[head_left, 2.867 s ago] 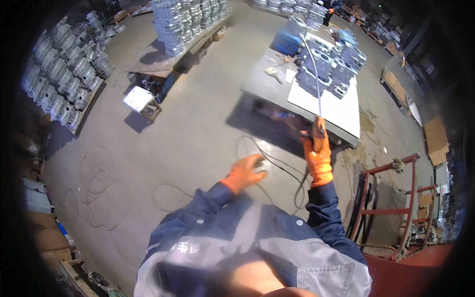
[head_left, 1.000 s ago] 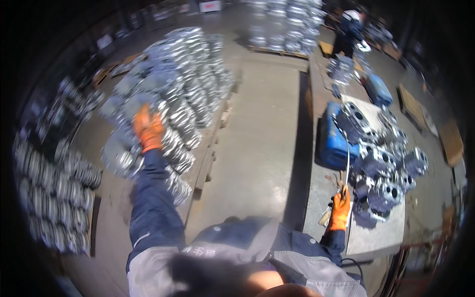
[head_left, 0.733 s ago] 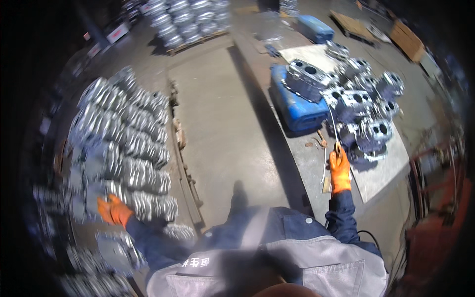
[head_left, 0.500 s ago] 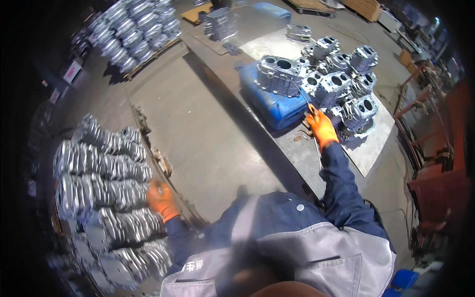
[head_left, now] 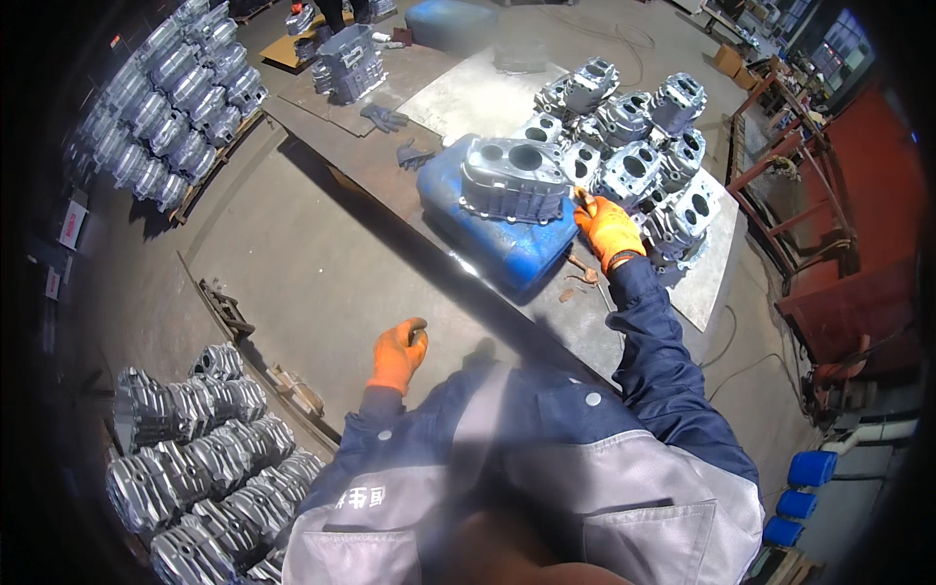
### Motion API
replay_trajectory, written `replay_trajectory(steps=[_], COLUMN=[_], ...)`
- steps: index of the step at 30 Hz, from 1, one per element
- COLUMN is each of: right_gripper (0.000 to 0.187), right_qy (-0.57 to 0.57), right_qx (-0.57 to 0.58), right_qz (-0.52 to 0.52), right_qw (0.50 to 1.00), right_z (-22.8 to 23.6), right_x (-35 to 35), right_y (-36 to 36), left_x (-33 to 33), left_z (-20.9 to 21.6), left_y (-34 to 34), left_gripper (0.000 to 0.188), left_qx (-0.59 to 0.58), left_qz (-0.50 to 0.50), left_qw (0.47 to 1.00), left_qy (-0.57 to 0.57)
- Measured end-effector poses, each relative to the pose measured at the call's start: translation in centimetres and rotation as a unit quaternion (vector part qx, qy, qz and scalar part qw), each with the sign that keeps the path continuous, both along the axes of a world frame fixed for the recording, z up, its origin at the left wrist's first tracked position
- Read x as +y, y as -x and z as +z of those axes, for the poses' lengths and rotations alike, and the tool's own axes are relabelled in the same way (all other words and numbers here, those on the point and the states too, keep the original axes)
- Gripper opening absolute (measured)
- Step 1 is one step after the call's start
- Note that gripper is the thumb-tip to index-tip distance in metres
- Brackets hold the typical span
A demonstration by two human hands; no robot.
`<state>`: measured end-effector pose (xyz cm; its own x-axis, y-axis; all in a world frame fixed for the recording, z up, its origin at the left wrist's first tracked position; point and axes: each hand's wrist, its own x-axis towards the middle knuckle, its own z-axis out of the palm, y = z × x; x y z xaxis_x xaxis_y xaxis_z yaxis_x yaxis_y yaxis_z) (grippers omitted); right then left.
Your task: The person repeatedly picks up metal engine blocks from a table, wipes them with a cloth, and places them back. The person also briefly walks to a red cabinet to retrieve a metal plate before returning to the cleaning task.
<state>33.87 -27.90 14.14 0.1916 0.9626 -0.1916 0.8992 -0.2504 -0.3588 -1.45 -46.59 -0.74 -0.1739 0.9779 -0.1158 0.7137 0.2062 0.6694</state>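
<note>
On the metal-topped table, a grey metal engine casting (head_left: 512,180) with round bores rests on a blue plastic drum (head_left: 507,244) lying on its side. At the casting's right end, my right hand (head_left: 610,230), in an orange glove, is closed round a thin hand tool, most of which is hidden by the fingers. My left hand (head_left: 398,355), gloved in orange too, hangs over the floor in front of my body. Its fingers are loosely bent and apart from the thumb, with nothing in them. Several similar castings (head_left: 632,168) crowd the table just beyond my right hand.
Stacked castings (head_left: 200,458) stand at the lower left, with another pallet stack (head_left: 175,107) at the far left. Dark gloves (head_left: 383,118) and a grey crate (head_left: 351,60) sit farther along the table. A red metal frame (head_left: 795,195) stands at the right; a person's legs show behind.
My left hand has come away from the stacked castings at the left and moved right, in front of my body. The view has turned; my right hand stays by the casting on the drum.
</note>
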Motion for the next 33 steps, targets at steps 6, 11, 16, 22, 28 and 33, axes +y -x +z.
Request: replay_trajectory(steps=[6, 11, 16, 22, 28, 33], right_gripper=[0.045, 0.036, 0.035, 0.035, 0.032, 0.033], right_qy=[-0.025, 0.024, 0.024, -0.048, 0.016, -0.042], right_qx=[0.025, 0.158, 0.163, 0.274, 0.324, 0.319], right_qz=[0.188, -0.025, -0.120, -0.419, -0.491, -0.462], right_qw=[0.981, 0.987, 0.979, 0.864, 0.809, 0.827], right_z=[1.3, 2.1, 2.0, -1.4, -5.3, -9.0], right_x=[-0.7, -5.4, -9.8, -12.4, -15.8, -16.0], right_y=[3.1, 0.2, 3.0, 10.4, 15.8, 19.0], left_x=[9.4, 19.2, 34.1, 44.2, 44.8, 43.2], left_z=[-0.8, 0.0, 1.6, 2.9, 2.0, 0.5], left_y=[5.0, 7.4, 1.8, -9.7, -16.2, -16.7], left_gripper=[0.023, 0.032, 0.046, 0.069, 0.053, 0.057], left_qx=[-0.042, -0.003, 0.089, 0.146, 0.342, 0.332], left_qz=[0.014, -0.026, -0.266, -0.573, -0.683, -0.595], left_qw=[0.999, 0.999, 0.944, 0.728, 0.637, 0.728], left_qy=[0.020, 0.036, -0.171, -0.347, -0.109, -0.076])
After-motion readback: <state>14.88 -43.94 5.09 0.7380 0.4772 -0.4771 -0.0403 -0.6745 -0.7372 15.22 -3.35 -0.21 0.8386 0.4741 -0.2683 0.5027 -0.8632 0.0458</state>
